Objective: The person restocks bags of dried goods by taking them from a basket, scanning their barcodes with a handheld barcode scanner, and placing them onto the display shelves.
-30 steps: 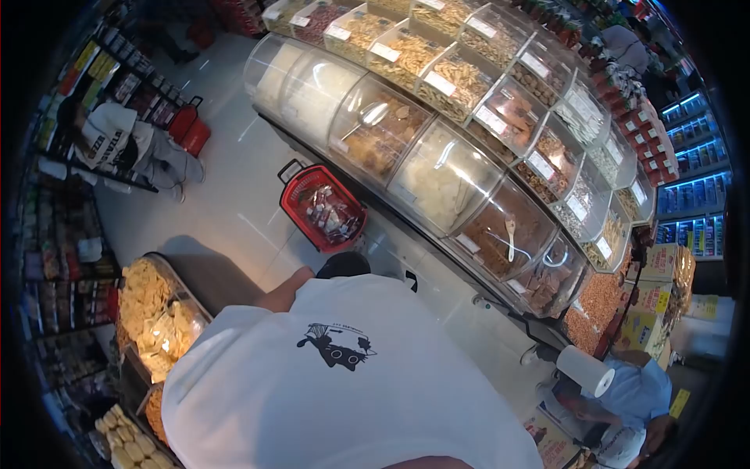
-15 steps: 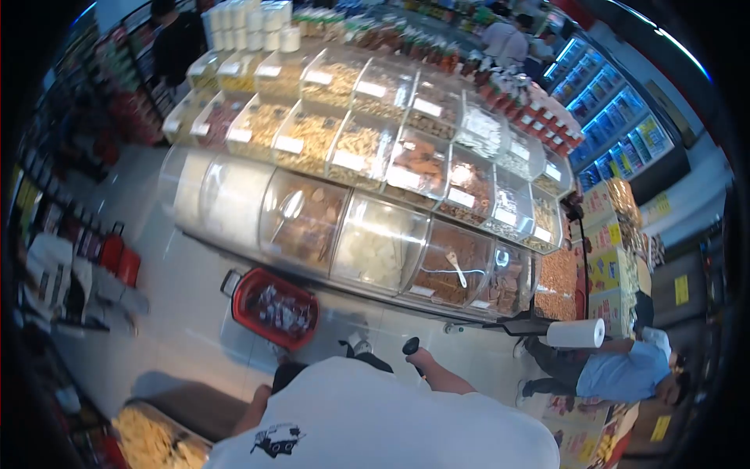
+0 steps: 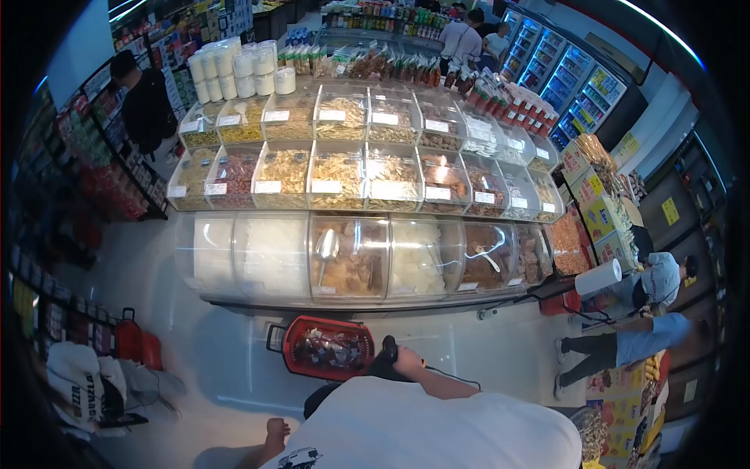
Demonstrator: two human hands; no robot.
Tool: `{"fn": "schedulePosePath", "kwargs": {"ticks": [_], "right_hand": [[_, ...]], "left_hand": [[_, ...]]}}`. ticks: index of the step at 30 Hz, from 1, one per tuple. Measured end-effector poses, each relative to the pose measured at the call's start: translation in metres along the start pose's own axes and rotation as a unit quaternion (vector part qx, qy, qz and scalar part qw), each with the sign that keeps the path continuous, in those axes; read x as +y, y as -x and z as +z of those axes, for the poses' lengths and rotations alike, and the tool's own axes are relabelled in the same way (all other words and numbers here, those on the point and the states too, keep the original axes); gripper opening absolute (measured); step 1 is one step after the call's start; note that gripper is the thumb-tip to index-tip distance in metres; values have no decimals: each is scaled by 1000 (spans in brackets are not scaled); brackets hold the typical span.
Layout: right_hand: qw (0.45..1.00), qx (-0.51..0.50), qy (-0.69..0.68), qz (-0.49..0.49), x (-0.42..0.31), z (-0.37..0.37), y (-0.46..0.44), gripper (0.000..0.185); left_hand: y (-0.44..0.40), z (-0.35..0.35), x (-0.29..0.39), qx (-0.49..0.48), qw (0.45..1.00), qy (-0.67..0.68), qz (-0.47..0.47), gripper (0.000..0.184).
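My right hand [image 3: 406,363] is closed around a black handle [image 3: 389,344] just right of a red basket. Dark cord or strap shows beside that hand. My left hand [image 3: 277,431] hangs low at my left side with its fingers curled in, and nothing shows in it. On the floor in front of me stands the red basket [image 3: 294,344], filled with small wrapped packets [image 3: 332,348]. Beyond the basket is a tiered display of clear bins [image 3: 337,180] with dried foods and white price labels.
Rolls of bags [image 3: 234,66] stand on top of the display. Another roll [image 3: 598,277] sticks out at its right end. People stand at the left [image 3: 86,383], upper left [image 3: 144,102], right [image 3: 652,340] and back [image 3: 461,39]. Drinks fridges [image 3: 558,74] line the back right.
The view has swung up and levelled, so the display now lies straight across. My right hand, hidden at first, appeared with the black handle. My left hand has come into view.
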State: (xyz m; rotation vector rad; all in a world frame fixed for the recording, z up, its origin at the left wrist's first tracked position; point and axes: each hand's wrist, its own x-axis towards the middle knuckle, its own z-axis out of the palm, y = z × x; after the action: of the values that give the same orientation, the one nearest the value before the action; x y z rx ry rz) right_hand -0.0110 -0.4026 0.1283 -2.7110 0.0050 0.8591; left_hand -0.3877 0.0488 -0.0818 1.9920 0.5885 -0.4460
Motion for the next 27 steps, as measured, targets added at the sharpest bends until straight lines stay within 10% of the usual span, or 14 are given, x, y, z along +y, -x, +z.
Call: {"fn": "schedulePosePath", "kwargs": {"ticks": [5,9,14,16,18,19,20,21,27], "right_hand": [[996,-20,-75,53,-2,9,2,42],[982,-2,-141,129,9,30,-1,45],[975,21,-185,119,16,52,-16,39],[983,32,-158,92,15,50,-16,38],[978,38,-187,83,32,64,-23,37],[977,51,-190,88,23,51,-12,37],[980,47,-175,88,25,48,-11,38],[979,38,-180,90,36,50,-14,39],[974,14,-185,131,47,16,-13,43]], "left_hand": [[-49,-67,49,111,901,252,-336,27],[-70,-70,79,117,875,297,-364,24],[-73,-52,105,-58,987,24,-150,19],[-107,-24,8,-169,894,-379,171,20],[-86,-28,62,-227,845,-458,160,15],[-91,-28,63,-243,885,-392,66,16],[-125,10,-31,-112,988,-23,-101,16],[-86,-30,112,-14,936,183,-300,16],[-122,-73,276,54,946,301,-106,31]]}}
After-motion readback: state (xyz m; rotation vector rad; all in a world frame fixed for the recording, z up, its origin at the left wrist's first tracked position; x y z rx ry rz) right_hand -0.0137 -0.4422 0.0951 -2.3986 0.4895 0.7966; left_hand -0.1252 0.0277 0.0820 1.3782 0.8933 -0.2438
